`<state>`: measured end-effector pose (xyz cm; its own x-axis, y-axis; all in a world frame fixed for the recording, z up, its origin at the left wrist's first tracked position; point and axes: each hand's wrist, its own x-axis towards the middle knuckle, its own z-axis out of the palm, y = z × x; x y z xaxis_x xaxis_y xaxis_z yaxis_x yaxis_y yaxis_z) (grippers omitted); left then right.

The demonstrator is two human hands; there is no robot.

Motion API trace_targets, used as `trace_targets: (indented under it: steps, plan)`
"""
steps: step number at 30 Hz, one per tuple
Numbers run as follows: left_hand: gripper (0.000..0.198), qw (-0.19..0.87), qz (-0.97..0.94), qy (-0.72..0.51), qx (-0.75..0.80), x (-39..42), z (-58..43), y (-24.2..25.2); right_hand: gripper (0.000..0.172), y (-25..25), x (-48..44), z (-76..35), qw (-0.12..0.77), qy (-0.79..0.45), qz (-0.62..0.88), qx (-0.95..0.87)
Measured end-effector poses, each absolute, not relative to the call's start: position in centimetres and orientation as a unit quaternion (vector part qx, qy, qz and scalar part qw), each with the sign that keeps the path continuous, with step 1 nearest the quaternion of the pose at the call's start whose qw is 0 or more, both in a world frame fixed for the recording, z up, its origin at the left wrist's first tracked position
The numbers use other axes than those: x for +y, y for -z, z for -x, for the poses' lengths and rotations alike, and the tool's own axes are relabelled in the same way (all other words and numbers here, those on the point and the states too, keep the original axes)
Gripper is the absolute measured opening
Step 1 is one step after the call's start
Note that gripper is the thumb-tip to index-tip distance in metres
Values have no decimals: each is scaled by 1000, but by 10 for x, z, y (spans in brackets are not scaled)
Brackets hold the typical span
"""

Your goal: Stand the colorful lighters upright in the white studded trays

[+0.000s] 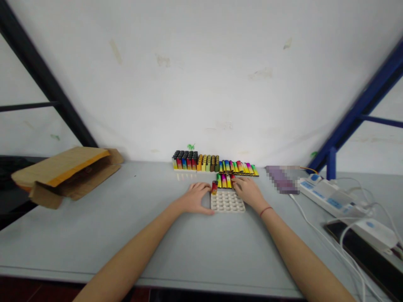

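A white tray with rows of round sockets [227,202] lies on the grey table [126,226]. Its far row holds a few colourful lighters [223,181]. My left hand [195,197] rests against the tray's left edge, fingers curled beside a red lighter [214,187] standing at the far left corner. My right hand [248,191] sits at the tray's far right corner, fingers bent onto a lighter there. Behind the tray a row of loose lighters [237,167] lies flat, and a filled tray of upright lighters [195,161] stands by the wall.
An open cardboard box [67,174] lies on its side at the left. At the right are a power strip [327,195], white cables [346,251], a dark phone [365,247] and a blurred purple object [281,178]. A blue frame post [330,163] stands behind them.
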<state>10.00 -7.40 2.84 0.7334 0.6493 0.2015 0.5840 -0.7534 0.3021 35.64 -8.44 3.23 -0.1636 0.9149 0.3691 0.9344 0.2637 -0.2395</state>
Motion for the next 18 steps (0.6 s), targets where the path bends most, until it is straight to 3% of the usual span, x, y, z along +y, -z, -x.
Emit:
trace_targets:
  steps: [5,10,15,18]
  plan:
    - [78,106,-926,-150,331,-74,-99,-28,19,-26,-78,-370,193,0,675,-712]
    - [77,105,-926,-149,329,-73,-99,-27,38,-16,-74,-379,242,16,635,-734]
    - [78,102,-927,-147,331,-73,-99,-28,36,-24,-77,-374,355,-55,608,-708]
    - [78,96,-928,-144,331,-74,-99,-28,22,-33,-80,-368,431,-118,607,-657]
